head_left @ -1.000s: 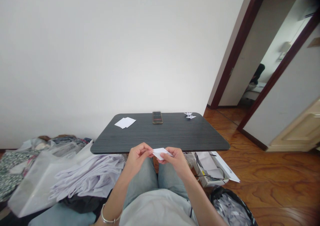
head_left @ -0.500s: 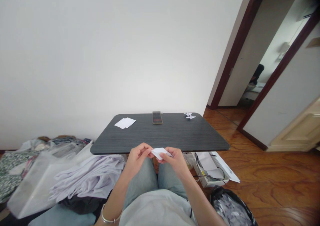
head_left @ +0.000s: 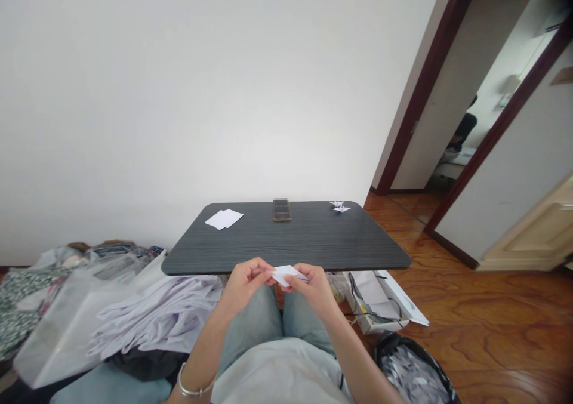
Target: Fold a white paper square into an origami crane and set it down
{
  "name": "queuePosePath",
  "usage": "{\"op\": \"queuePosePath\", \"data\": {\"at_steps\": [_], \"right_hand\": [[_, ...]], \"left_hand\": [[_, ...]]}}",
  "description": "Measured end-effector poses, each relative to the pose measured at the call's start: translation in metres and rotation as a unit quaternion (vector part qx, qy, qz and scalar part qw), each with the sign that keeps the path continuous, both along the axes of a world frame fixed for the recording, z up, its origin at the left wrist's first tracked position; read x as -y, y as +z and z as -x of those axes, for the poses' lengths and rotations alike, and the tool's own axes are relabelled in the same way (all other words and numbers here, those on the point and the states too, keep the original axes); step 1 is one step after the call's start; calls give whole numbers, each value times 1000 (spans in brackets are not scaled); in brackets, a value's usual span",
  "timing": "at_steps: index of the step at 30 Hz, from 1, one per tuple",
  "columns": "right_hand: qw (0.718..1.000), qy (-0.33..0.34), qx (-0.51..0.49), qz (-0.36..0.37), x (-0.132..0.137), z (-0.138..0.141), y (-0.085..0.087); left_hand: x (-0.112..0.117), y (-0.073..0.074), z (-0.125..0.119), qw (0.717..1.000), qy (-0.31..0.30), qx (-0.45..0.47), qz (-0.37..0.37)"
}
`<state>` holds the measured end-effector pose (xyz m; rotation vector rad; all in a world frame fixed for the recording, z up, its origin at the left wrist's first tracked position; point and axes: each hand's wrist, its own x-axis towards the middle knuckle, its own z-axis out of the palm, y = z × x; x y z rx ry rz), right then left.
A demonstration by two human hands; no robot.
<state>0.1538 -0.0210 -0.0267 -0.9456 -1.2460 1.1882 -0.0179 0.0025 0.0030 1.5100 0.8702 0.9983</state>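
A small piece of folded white paper [head_left: 283, 274] is held between my two hands, just off the near edge of the dark table [head_left: 277, 246]. My left hand [head_left: 249, 278] pinches its left corner with thumb and fingertips. On the other side, my right hand [head_left: 311, 281] grips it, thumb on top and fingers beneath. Sheets of white paper [head_left: 224, 218] lie overlapping at the table's left. Two folded paper cranes [head_left: 342, 209] stand near the far right corner.
A phone [head_left: 282, 210] rests in a stand at the table's back edge. Folded cloth [head_left: 161, 308] and plastic bags are piled on the left. At the right stand an open box [head_left: 376, 302] with cables and a black bag [head_left: 414, 371] of scraps.
The folded paper has tilted slightly between my fingers. Both hands keep their grip and have hardly moved. Through the doorway, a dark-clothed person has shifted a little.
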Motion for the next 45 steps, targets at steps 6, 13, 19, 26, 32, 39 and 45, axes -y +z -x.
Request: {"op": "queuePosePath", "data": {"at_steps": [6,13,19,26,32,39,45], "right_hand": [[1000,2,5,-3,-1,0,-3],[1000,-12,7,1,-1,2,-1],[1000,-25,12,-3,0,2,2],[999,-29,28,-18,-1,1,1],[1000,-24,14,0,-2,2,0],[999,-33,-2,1,-2,1,0],[1000,-18,-19,8,-1,2,2]], "left_hand": [[1,3,0,1000,4,-6,4],[2,3,-5,999,31,-20,-11],[5,4,-8,999,34,-9,-13],[3,6,-8,996,64,-30,-44],[1,1,-6,995,70,-37,-57],[0,1,-1,997,48,-6,-63],[-1,1,2,992,54,-28,-111]]}}
